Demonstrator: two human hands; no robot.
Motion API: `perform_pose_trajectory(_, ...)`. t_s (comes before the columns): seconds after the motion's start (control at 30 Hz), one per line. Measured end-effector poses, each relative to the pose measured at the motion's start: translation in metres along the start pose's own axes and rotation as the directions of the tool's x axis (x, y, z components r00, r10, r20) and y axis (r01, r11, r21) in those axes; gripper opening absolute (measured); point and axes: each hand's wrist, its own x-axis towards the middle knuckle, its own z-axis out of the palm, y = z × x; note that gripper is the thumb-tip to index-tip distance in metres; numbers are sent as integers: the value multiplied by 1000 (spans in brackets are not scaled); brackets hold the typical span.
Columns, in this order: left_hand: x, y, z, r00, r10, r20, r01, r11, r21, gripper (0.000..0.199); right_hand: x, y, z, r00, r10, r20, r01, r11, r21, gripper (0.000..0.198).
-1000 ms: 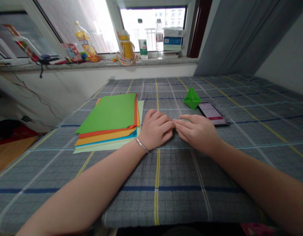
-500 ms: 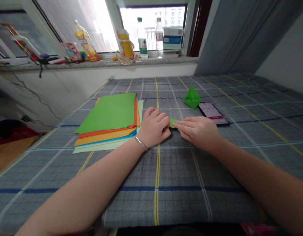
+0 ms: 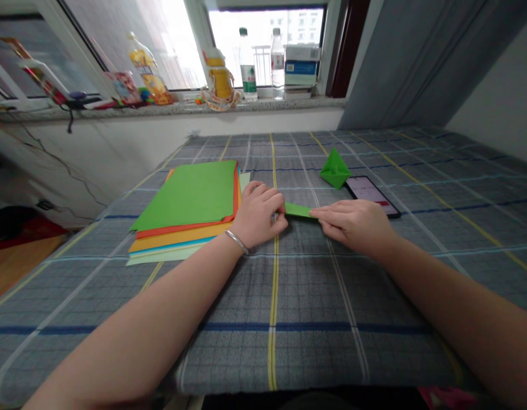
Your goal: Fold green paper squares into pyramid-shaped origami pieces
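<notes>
Green paper strip (image 3: 298,211), narrow and folded, sits just right of the center of the frame, held between two bare hands over a gray plaid cloth (image 3: 229,353); whether it touches the cloth is hard to tell. The left hand (image 3: 263,212), with a silver bangle (image 3: 237,242) at its wrist, curls thumb and fingers around the strip's left end. The right hand (image 3: 352,223) grips the other end with its fingers held together; its thumb is mostly hidden. Being paper, the strip is probably very light, somewhat stiff along its folds yet easy to crease or tear, and unlikely to slip from dry fingertips. Its two ends look like the best places for a gentle pinch, sparing the middle. Left of center, a stack of colored sheets (image 3: 190,193) lies with green on top. Right of center and higher up, a small green origami shape (image 3: 335,171) with a pointed top rests just beside a phone (image 3: 372,193), whose near edge the right hand partly hides.
</notes>
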Motion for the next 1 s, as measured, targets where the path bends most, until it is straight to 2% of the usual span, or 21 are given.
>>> perform_pose_trajectory(0.2, 1, -6, -3, 999, -18, 37, 18, 1000, 20, 6, -1, 2, -1, 999, 35, 15, -35, 999, 20, 23)
perform_pose_trajectory(0.4, -2, -22, -5, 1000, 4, 5, -4, 996, 95, 7, -2, 6, -5, 997, 79, 26, -80, 996, 29, 25)
perform_pose_trajectory(0.47, -4, -31, -6, 998, -54, -12, 55, 993, 100, 7, -2, 9, -8, 990, 137, 17, -138, 990, 16, 26)
perform_pose_trajectory(0.57, -6, -40, -4, 978, -208, 0, 208, 977, 36, 3, -3, 12, -10, 978, 209, -27, -209, 978, -1, 27)
perform_pose_trajectory(0.67, -5, -35, 1, 931, -347, 113, 359, 928, -103, 13, -2, 12, -10, 972, 228, -52, -227, 974, 17, 28)
perform_pose_trajectory(0.73, -3, -26, 6, 882, -402, 245, 459, 850, -257, 27, -2, 10, -9, 973, 225, -50, -223, 974, 32, 28)
perform_pose_trajectory(0.77, -3, -20, 9, 851, -420, 316, 516, 779, -356, 35, -1, 8, -9, 975, 219, -46, -217, 975, 38, 28)
perform_pose_trajectory(0.83, -2, -10, 14, 784, -466, 410, 620, 588, -519, 48, 0, 7, -9, 981, 191, -33, -189, 981, 54, 28)
perform_pose_trajectory(0.93, -2, -3, 23, 706, -509, 493, 685, 311, -659, 52, 1, 6, -8, 992, 122, -15, -120, 990, 78, 28)
perform_pose_trajectory(0.97, -2, -3, 25, 693, -525, 493, 685, 270, -676, 50, 1, 7, -8, 995, 102, -9, -101, 991, 84, 28)
perform_pose_trajectory(1.0, -2, -3, 27, 690, -559, 460, 678, 276, -681, 46, 2, 7, -7, 996, 85, -2, -85, 993, 87, 27)
